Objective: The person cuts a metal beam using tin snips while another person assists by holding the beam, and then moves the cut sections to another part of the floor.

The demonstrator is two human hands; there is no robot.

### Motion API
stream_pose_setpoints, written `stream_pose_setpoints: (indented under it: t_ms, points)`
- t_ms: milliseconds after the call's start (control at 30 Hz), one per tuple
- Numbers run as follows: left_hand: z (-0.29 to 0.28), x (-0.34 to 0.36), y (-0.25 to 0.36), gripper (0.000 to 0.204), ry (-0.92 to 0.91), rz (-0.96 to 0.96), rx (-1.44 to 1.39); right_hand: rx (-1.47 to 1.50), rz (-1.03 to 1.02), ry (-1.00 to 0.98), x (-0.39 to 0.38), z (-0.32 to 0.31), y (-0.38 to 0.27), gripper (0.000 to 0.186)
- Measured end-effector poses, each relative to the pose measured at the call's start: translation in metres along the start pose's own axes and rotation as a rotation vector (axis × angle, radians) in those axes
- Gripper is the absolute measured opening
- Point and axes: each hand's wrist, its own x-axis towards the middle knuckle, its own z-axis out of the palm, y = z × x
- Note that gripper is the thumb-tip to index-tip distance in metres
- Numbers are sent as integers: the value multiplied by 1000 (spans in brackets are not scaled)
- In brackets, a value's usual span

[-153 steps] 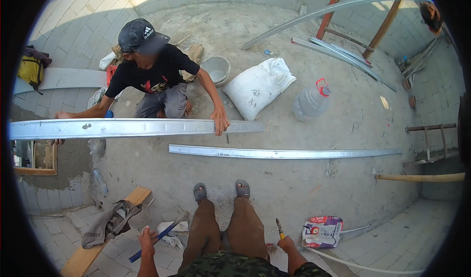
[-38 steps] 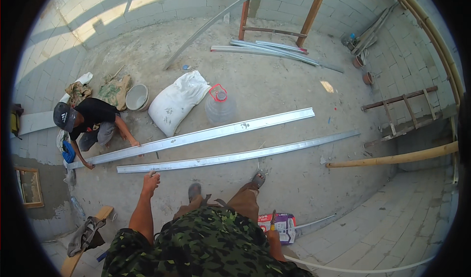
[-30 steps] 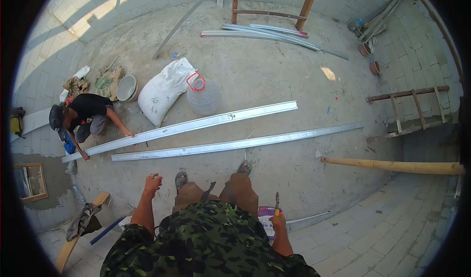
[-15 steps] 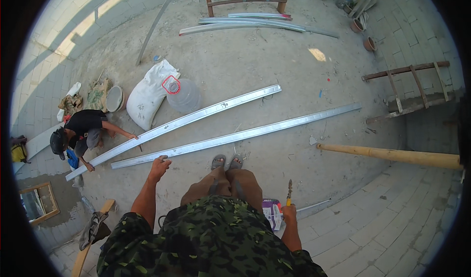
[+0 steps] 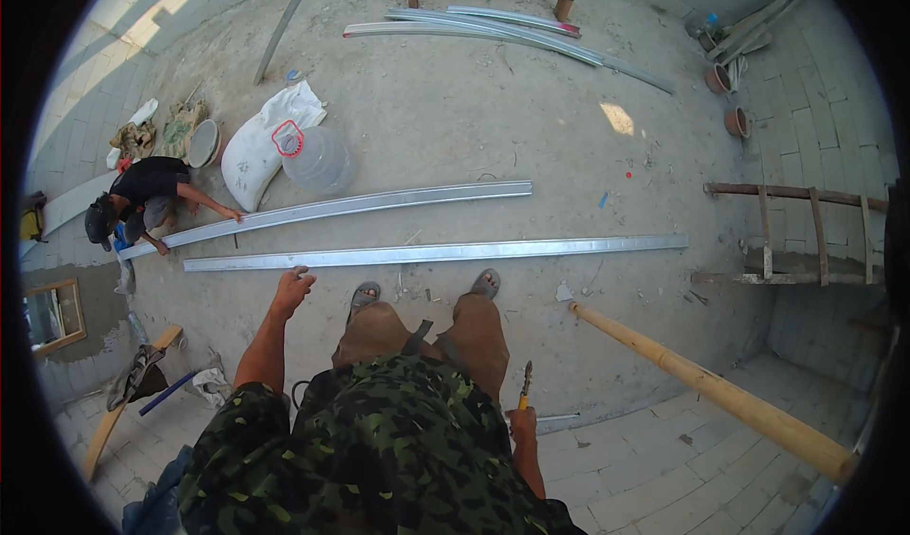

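My left hand (image 5: 292, 291) reaches forward with its fingers partly stretched out, and nothing shows in it. Just past its fingertips lies a long silvery metal channel (image 5: 436, 253), flat on the floor. Down at my right side, my right hand (image 5: 522, 424) is closed round the yellow handle of what look like metal snips (image 5: 526, 387), jaws pointing up and forward. A second metal channel (image 5: 379, 201) lies farther off. A crouching co-worker (image 5: 152, 189) in a dark top has both hands on its left end.
Beyond the channels are a white sack (image 5: 254, 161) and a big clear water jug (image 5: 320, 163). More metal channels (image 5: 502, 33) lie at the back. A wooden pole (image 5: 706, 380) slants at the right, near a wooden ladder-like frame (image 5: 796, 191). A plank (image 5: 133, 398) is at the lower left.
My feet have moved apart, the right one stepping to the right. My view has turned, so both channels run more level across it. My right hand still holds the snips.
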Motion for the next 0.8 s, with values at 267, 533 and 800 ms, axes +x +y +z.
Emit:
stream_pose_setpoints:
  t_ms: [267, 533, 800]
  points:
    - [98, -49, 56, 53, 37, 173, 32, -184, -312, 119, 89, -144, -58, 44]
    - [127, -67, 34, 54, 115, -33, -43, -85, -236, 15, 98, -165, -156, 48]
    - [150, -2, 67, 56, -2, -120, -18, -126, -265, 24, 123, -145, -218, 55]
